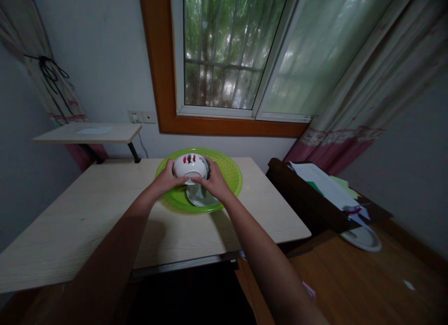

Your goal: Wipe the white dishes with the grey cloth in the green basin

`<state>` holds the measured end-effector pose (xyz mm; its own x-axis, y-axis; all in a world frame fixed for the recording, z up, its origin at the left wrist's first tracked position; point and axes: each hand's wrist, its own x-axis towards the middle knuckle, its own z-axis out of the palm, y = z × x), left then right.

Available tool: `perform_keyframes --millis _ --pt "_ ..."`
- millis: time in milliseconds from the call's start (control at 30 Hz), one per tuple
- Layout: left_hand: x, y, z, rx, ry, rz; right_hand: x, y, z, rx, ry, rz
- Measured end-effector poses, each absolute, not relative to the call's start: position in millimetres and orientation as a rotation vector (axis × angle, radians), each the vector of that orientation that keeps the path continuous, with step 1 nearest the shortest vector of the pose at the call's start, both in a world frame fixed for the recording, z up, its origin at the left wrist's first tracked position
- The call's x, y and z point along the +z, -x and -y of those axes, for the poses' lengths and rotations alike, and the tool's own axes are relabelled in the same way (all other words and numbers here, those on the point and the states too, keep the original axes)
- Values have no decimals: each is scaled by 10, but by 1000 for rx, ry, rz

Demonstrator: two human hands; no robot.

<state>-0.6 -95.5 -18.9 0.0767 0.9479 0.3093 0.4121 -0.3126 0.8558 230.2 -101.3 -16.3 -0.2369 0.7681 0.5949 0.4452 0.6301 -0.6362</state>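
Two bare hands gripping tableware above a basket, seen from the wearer's head. The left hand [167, 180] and the right hand [215, 180] are clamped together on a white bowl [187, 167], one at each side, so that the bowl lies directly between the palms. The thumbs lie along its near, lower part, their tips close to each other; the other fingers are largely hidden around the sides. The bowl is tilted, its outer wall facing the viewer, with small red and dark figures along the upper part. A dark-patterned surface [209, 168] shows beside the right hand; whether it belongs to the same bowl cannot be told. Below the grip, a whitish dish [200, 199] lies in the near part of a round, lime-green plastic basket [234, 180]. The basket rests near the far edge of a pale wood-grain table [105, 199], beneath a barred window [224, 49]. A raised shelf [63, 136] on black legs stands at the table's far left.
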Motion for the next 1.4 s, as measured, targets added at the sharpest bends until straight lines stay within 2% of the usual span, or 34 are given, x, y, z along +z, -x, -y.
perform_keyframes --millis 333,700,1033,1200,1400 --pt "-222 -49 944 1190 -1888 -1229 -75 -2312 1068 220 939 1938" --pt "-149 -69 1004 1049 -2051 -1359 -124 -2309 1067 191 989 2024" --pt "-57 -126 1127 878 -2219 -1358 1 -2266 1228 24 795 2254" --pt "-64 -141 1108 922 -2129 -1412 -8 -2256 1222 17 830 2211" --pt "-81 -100 1031 1085 -1928 -1544 -68 -2285 1128 168 1006 1956"
